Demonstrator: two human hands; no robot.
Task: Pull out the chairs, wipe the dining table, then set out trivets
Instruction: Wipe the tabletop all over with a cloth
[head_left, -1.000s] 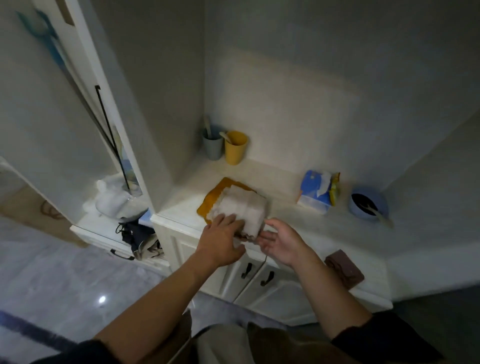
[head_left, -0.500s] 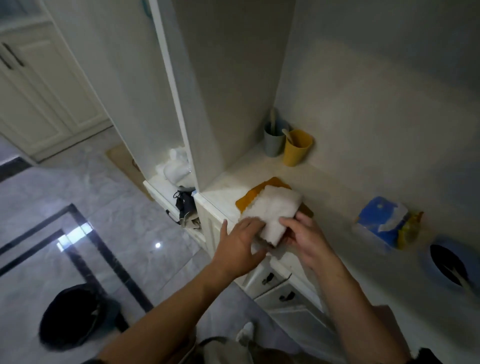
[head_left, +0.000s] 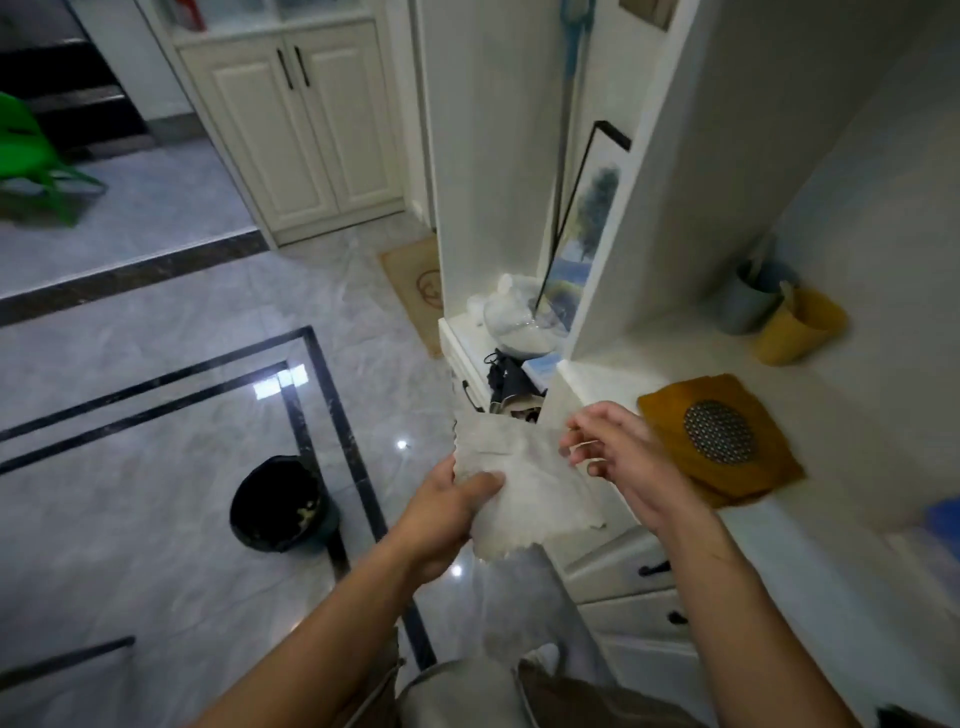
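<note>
left hand (head_left: 441, 519): grips cloth (head_left: 524, 483) | right hand (head_left: 623, 457): at cloth edge, grip unclear | yellow mat (head_left: 719, 439): on counter (head_left: 649, 353)

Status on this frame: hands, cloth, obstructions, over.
Left hand grips cloth. Right hand at its edge, grip unclear. Yellow mat on counter. Dining table not in view.

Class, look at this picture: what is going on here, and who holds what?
A person stands by a white counter, holding a pale cloth out over the floor. The left hand grips its lower left edge; the right hand is at its right edge, but whether it pinches the cloth is unclear. A yellow mat lies on the counter. A black bucket stands on the floor.
</note>
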